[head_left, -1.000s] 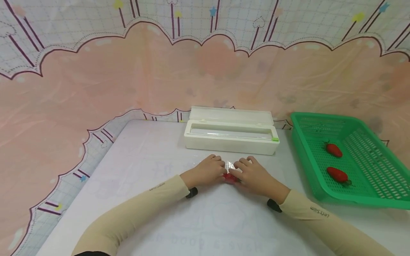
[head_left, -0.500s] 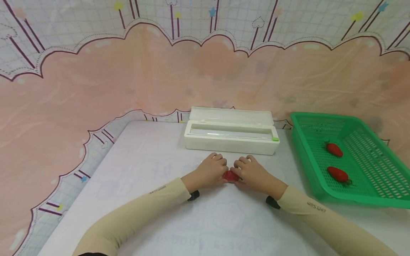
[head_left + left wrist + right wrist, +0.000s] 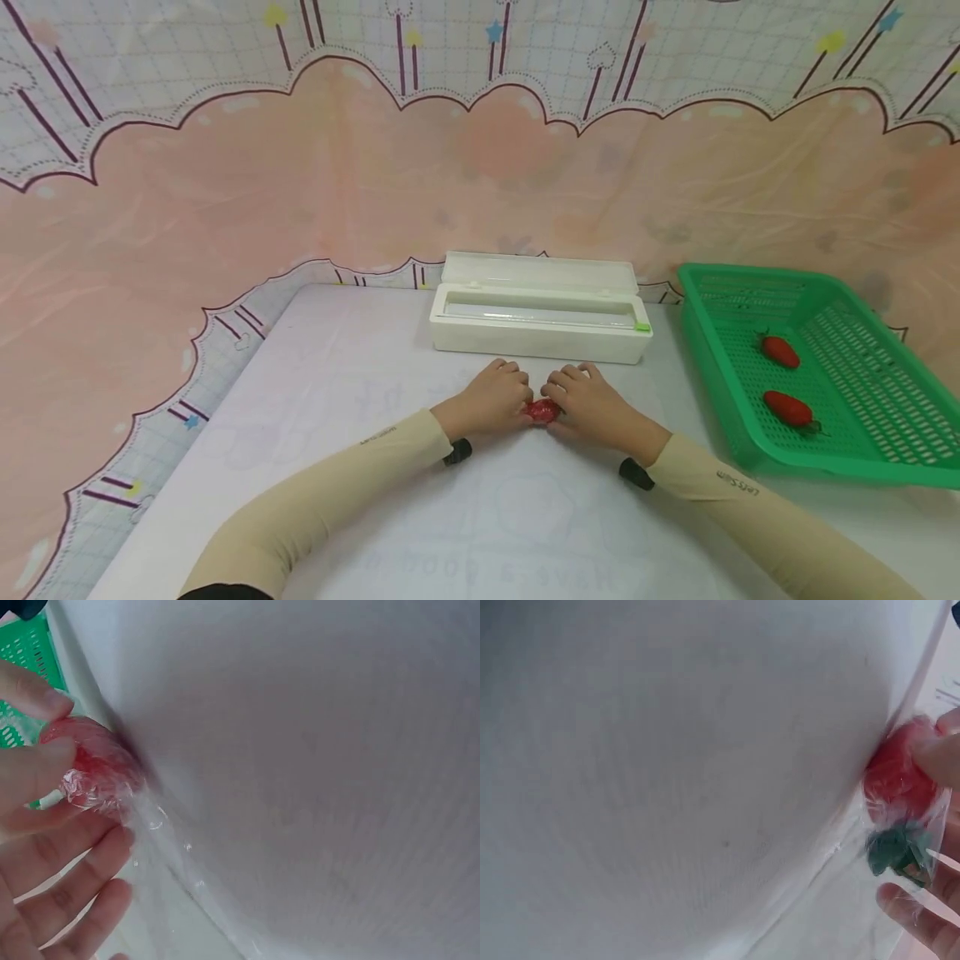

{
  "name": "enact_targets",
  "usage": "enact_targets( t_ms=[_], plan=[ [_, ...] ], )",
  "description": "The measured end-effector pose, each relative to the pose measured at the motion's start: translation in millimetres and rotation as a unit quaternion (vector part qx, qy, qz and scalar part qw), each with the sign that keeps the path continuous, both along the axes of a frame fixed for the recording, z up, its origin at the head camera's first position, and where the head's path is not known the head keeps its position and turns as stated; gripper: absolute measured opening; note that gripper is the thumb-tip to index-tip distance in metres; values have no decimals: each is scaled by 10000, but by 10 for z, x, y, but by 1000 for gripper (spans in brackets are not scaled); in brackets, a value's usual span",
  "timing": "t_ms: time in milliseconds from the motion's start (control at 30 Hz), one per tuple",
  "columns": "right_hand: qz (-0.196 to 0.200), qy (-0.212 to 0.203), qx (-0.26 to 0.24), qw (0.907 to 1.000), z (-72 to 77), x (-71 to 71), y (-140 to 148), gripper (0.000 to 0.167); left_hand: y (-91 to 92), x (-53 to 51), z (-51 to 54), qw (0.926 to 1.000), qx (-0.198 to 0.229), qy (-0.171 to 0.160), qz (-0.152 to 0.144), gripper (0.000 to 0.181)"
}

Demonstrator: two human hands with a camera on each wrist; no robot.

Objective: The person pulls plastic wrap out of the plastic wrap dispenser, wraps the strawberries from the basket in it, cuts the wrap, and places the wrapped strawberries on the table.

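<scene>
A red strawberry point(image 3: 543, 411) wrapped in clear cling film lies between my two hands at the middle of the table. My left hand point(image 3: 491, 398) pinches its left end with thumb and index finger, the other fingers spread behind. From that end a loose tail of film point(image 3: 161, 855) trails off in the left wrist view. On the other side my right hand point(image 3: 596, 408) grips the strawberry with the thumb on its red body. Green leaves point(image 3: 896, 851) show through the film in the right wrist view.
Behind the hands stands a white cling film box point(image 3: 536, 337), lid raised, with a roll inside. A green basket point(image 3: 750, 458) at the right holds two unwrapped strawberries, one farther back point(image 3: 780, 352) and one nearer point(image 3: 789, 408). A patterned curtain point(image 3: 450, 183) hangs behind the table.
Shiny film that stood up between my hands is now folded down round the strawberry. The fingers have shifted slightly on it, and both hands stay in nearly the same place.
</scene>
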State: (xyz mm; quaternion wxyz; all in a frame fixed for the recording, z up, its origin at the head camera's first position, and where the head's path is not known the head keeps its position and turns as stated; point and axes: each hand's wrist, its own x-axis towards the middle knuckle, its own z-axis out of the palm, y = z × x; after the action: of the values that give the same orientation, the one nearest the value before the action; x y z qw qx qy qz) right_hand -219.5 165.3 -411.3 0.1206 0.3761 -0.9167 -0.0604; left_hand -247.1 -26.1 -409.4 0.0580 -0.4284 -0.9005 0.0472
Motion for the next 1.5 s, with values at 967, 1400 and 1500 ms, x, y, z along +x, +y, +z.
enact_targets(
  t_ms=[967, 1400, 1500],
  plan=[
    [505, 488, -204, 9973, -8, -69, -51, 33, 15, 5, -30, 9989, 151, 426, 150, 40],
    [350, 349, -335, 9982, -44, -89, -17, 38, 36, 12, -33, 9993, -246, 10, 283, 41],
    [354, 402, -329, 9980, -34, -92, -18, 35, 34, 20, -26, 9990, -252, 49, 356, 45]
  ],
)
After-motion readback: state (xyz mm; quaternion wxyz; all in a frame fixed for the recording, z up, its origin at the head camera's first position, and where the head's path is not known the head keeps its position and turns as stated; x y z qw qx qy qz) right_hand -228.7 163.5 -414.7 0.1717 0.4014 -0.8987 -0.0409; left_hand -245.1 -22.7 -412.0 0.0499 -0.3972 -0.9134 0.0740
